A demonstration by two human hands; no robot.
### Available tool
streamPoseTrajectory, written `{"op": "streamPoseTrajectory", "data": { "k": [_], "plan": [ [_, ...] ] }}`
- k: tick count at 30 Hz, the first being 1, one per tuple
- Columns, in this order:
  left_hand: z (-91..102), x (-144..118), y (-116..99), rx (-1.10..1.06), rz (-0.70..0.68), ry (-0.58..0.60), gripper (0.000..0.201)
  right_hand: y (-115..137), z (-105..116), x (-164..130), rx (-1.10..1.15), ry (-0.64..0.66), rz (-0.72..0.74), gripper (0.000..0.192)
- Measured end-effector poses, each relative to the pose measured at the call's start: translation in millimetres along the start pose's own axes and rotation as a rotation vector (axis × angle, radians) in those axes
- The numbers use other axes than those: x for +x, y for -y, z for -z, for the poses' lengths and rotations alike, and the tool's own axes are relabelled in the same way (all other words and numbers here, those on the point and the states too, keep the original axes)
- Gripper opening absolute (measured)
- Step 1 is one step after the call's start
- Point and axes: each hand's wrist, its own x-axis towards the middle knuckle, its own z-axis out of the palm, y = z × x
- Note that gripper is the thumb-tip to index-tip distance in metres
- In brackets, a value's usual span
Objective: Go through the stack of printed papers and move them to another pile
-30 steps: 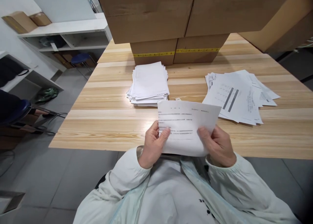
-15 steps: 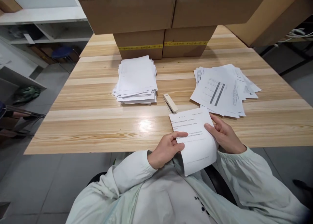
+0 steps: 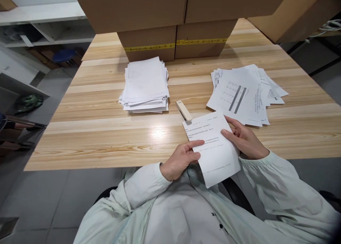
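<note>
Printed paper (image 3: 213, 150) is held between both hands over the table's front edge, its lower end hanging past that edge; whether it is one sheet or more I cannot tell. My left hand (image 3: 182, 159) pinches its left side, index finger and thumb lying on top. On the right side, my right hand (image 3: 245, 139) grips it with the thumb on top and the other fingers partly hidden beneath. Just beyond the paper's top left corner lies a cream stapler (image 3: 183, 110).
A thick stack of papers (image 3: 146, 82) sits left of the stapler. Fanned printed sheets (image 3: 234, 93) lie to the right. Cardboard boxes (image 3: 149, 41) with yellow tape are piled at the back of the wooden table (image 3: 106, 137). A blue stool (image 3: 64, 55) stands on the floor at left.
The held paper has turned slightly and its lower end looks flatter, lifted a little to the right. Both hands keep their hold. The whole view has shifted slightly.
</note>
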Motion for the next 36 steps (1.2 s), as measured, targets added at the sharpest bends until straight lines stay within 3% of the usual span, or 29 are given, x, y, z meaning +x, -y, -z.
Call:
{"op": "streamPoseTrajectory", "data": {
  "k": [4, 9, 16, 19, 21, 23, 25, 26, 27, 31, 36],
  "plan": [
    [5.8, -3.7, 2.3, 0.038, -0.091, 0.051, 0.062, 0.6, -8.7, -10.6, 0.028, -0.083, 0.027, 0.071],
    [23.0, -22.8, -1.6, 0.086, -0.344, -0.037, 0.07, -5.8, -40.2, -44.2, 0.03, -0.301, 0.108, 0.05],
    [32.2, -41.6, 0.1, 0.281, -0.189, 0.072, 0.035, -22.9, -46.5, -98.8, -0.099, -0.297, -0.035, 0.034],
    [39.5, -46.8, -6.3, 0.472, -0.449, -0.065, 0.021, -11.4, -68.6, -96.3, -0.14, -0.323, 0.105, 0.036],
    [50.7, -51.4, -17.3, 0.636, -0.693, -0.265, 0.017, 1.5, -97.4, -76.5, -0.127, -0.251, 0.252, 0.039],
    [64.8, -57.0, -30.0, 0.793, -0.905, -0.551, 0.018, 13.2, -131.0, -47.0, -0.076, -0.106, 0.349, 0.044],
    [77.7, -62.8, -39.1, 0.88, -1.056, -0.825, 0.02, 21.0, -162.5, -18.0, -0.062, 0.027, 0.41, 0.048],
    [82.5, -65.0, -41.2, 0.874, -1.08, -0.881, 0.02, 23.1, -175.6, -6.8, -0.076, 0.083, 0.442, 0.05],
    [85.9, -66.0, -41.6, 0.827, -1.057, -0.862, 0.019, 24.2, -186.4, 1.3, -0.101, 0.134, 0.473, 0.053],
    [88.0, -56.1, -32.9, 0.508, -0.773, -0.504, 0.026, 19.6, -205.0, 5.7, -0.175, 0.324, 0.506, 0.077],
    [86.6, -37.5, -28.0, 0.346, -0.741, -0.478, 0.037, 14.4, -195.7, -6.6, -0.04, 0.541, 0.348, 0.091]
  ]
}}
